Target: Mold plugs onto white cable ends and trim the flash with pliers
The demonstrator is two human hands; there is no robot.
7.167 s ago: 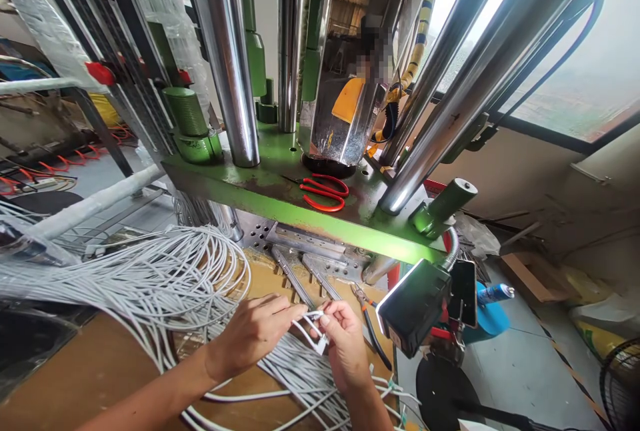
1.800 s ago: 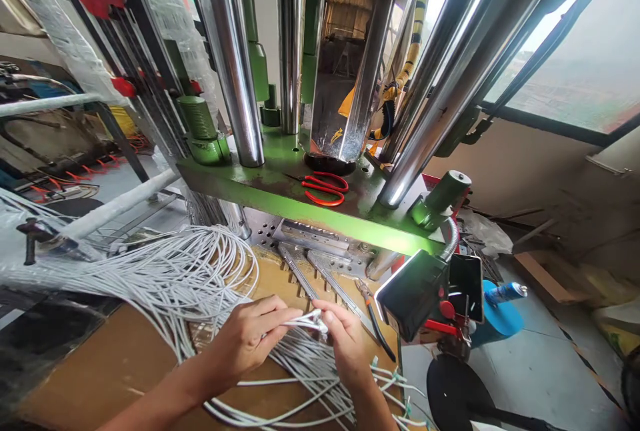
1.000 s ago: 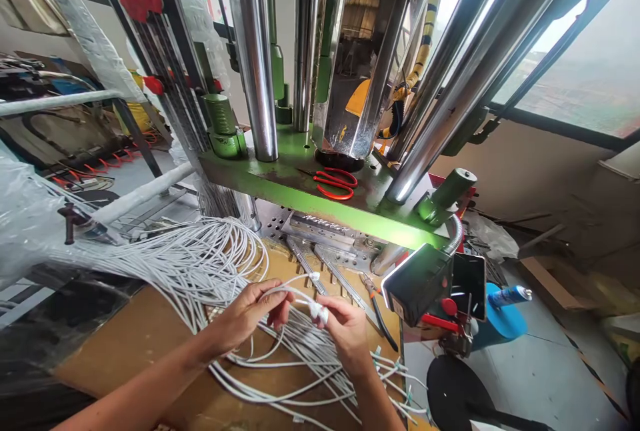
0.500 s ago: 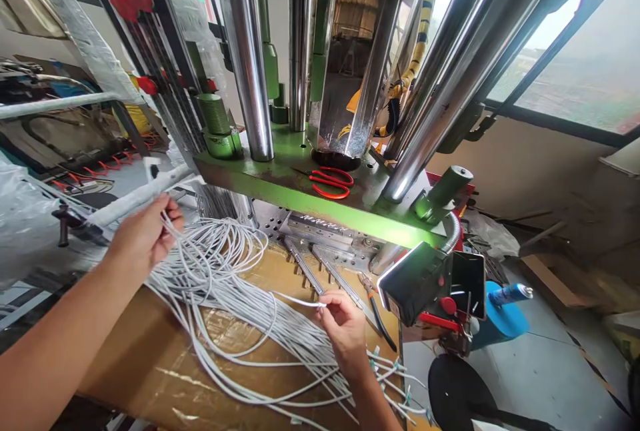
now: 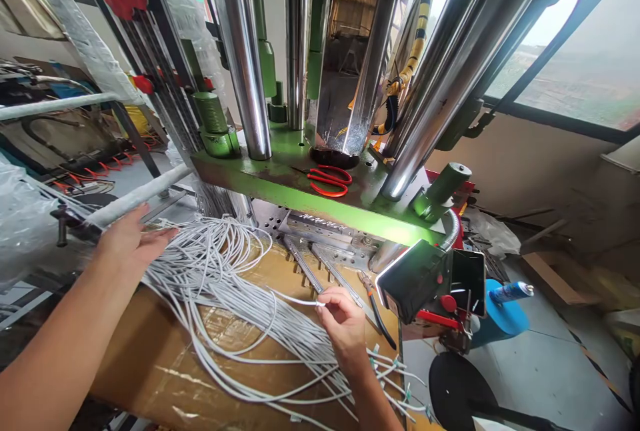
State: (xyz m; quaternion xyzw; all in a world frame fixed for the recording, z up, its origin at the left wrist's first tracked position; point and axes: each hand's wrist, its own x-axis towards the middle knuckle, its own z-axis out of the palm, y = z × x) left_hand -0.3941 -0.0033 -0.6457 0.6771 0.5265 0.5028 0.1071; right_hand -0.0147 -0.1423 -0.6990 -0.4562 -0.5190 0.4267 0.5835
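Lightly, right hand [image 5: 345,324] pinching smooth white cable [image 5: 300,300]

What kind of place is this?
It looks like a small factory workshop: a green press machine with steel columns, a big heap of white cables, and red-handled scissors lying on the machine.

bare left hand [image 5: 135,239], bare right hand [image 5: 346,327]

- 2 hands [image 5: 133,241] are shown.
- 1 bundle of white cables [image 5: 215,297] is shown.
- 1 pair of red scissors [image 5: 327,181] is counted.
- 1 pair of pliers [image 5: 375,307] is counted.
- 4 chrome columns [image 5: 237,51] are counted.
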